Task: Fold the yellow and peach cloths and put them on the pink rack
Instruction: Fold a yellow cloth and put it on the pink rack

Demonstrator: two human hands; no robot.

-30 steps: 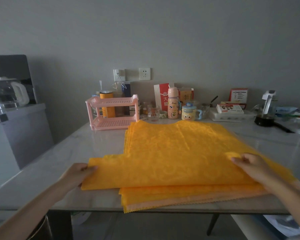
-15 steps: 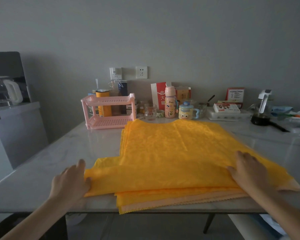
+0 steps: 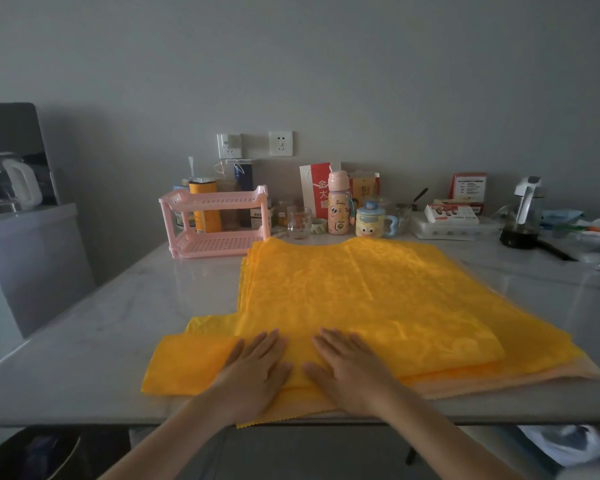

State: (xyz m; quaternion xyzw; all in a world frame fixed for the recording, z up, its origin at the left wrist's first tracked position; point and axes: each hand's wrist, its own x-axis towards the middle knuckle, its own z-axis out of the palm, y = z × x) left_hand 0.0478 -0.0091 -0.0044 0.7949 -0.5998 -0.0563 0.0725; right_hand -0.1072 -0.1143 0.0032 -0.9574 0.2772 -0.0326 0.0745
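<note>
At the near edge of the pale marble-patterned surface (image 3: 101,323), a large bright-yellow patterned cloth (image 3: 343,292) lies spread in several layers. A thin peach-coloured cloth (image 3: 551,374) shows beneath it along the front and right edges. Both hands rest side by side on the front middle of the yellow cloth. The left hand (image 3: 253,375) and the right hand (image 3: 350,372) lie palm down with fingers straight and slightly fanned, so each grip is spread flat and pinches nothing.

Half a second ago these hands sat well apart, one at each end of the narrow band turned over along the front; they have since come together at the centre. That looks like smoothing: the fold is laid and is being pressed down. The band's left end juts out past the layers under it, so the edges do not line up there.

A small pink plastic two-tier rack (image 3: 219,202) stands at the back left, just beside the far corner of the cloths. The stack looks far too wide for it, so more folds seem needed first. The yellow and peach cloths also still lie together, not apart.
</note>
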